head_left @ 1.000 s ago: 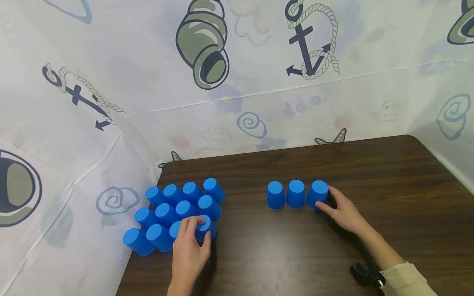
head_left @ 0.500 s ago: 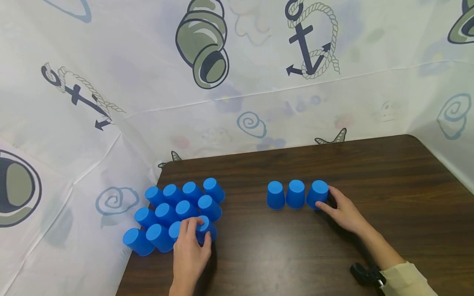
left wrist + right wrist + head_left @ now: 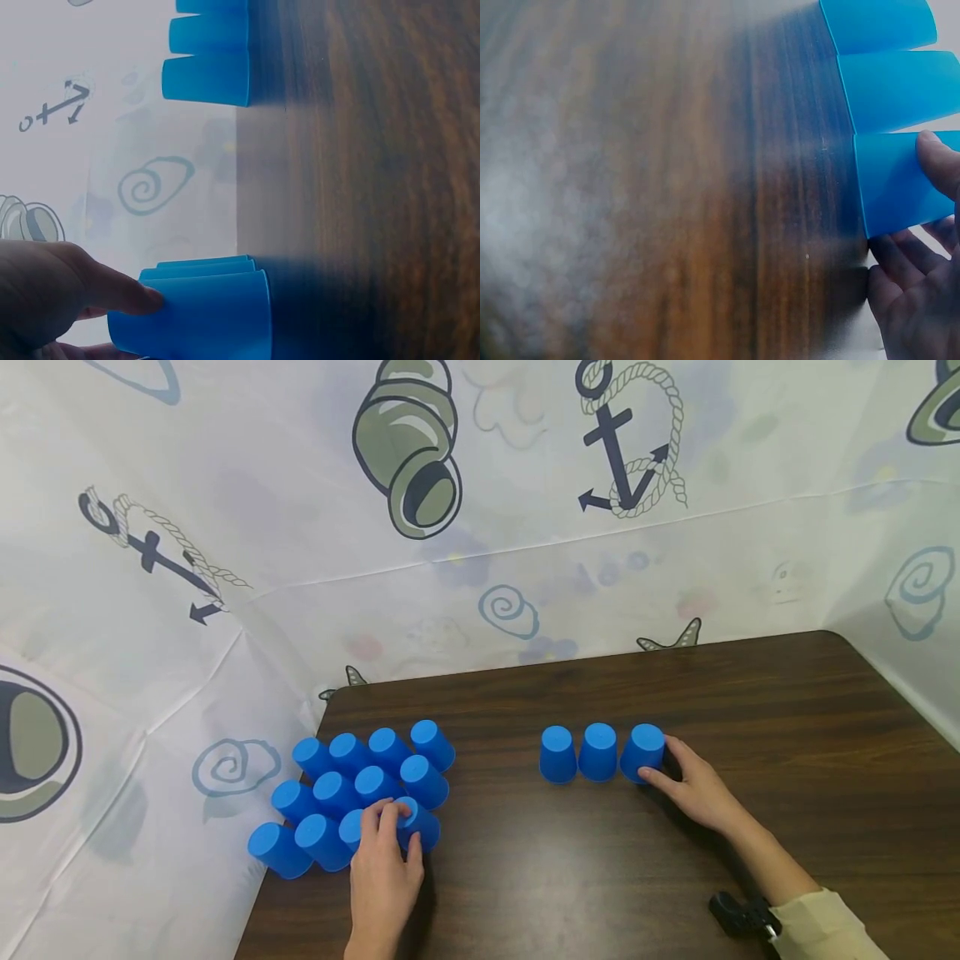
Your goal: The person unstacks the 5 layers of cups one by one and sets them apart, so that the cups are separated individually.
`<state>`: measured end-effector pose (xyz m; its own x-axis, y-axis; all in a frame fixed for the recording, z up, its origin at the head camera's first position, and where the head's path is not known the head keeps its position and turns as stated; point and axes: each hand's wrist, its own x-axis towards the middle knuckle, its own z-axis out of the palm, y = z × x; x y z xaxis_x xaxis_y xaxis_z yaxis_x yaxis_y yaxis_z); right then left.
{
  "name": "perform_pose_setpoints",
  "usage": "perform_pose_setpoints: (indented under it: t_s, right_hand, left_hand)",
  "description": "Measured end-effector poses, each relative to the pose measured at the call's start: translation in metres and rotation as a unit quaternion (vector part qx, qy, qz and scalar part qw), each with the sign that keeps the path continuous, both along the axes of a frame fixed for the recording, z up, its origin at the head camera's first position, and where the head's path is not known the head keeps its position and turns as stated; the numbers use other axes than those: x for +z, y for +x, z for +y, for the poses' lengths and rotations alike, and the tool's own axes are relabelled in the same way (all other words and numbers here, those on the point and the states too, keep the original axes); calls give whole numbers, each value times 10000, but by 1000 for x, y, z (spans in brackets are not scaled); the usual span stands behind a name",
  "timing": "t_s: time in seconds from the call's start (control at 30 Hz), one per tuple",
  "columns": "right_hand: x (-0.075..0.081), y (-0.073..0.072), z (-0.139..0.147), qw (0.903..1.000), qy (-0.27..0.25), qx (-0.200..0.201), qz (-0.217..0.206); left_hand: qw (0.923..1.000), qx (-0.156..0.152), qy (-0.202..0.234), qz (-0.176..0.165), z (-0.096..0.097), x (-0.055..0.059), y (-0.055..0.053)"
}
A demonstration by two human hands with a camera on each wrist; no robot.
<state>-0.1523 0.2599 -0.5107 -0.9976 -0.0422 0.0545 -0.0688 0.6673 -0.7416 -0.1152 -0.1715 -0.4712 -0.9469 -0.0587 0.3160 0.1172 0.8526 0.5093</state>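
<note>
Upside-down blue plastic cups stand in two groups on the dark wooden table (image 3: 540,877). At the front right corner of the left group, my left hand (image 3: 382,868) holds a blue cup (image 3: 424,831), its fingers over the top and its thumb on the near side. The left wrist view shows that thumb (image 3: 146,298) against the cup's wall. On the right, my right hand (image 3: 697,789) grips the end cup (image 3: 643,752) of a short row, thumb in front and fingers round the right side. Beside it in that row stand a middle cup (image 3: 598,753) and a left cup (image 3: 558,756).
Several more cups (image 3: 337,793) fill the left group in close rows near the table's left edge. A black clamp-like object (image 3: 738,916) sits by the right sleeve (image 3: 825,927). White cloth (image 3: 480,527) with sea prints hangs behind and to the left.
My left thumb has shifted slightly left and down along its cup. The right hand and the row of three have stayed in place.
</note>
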Motion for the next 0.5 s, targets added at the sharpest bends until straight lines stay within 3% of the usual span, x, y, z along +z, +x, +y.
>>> perform_pose_setpoints:
  t_s: [0.3, 0.5]
  right_hand:
    - [0, -1, 0, 10000, -8, 21, -11]
    - [1, -1, 1, 10000, -1, 34, -8]
  left_hand:
    - [9998, -5, -70, 166, 3, 11, 5]
    - [9955, -156, -160, 924, 9, 25, 6]
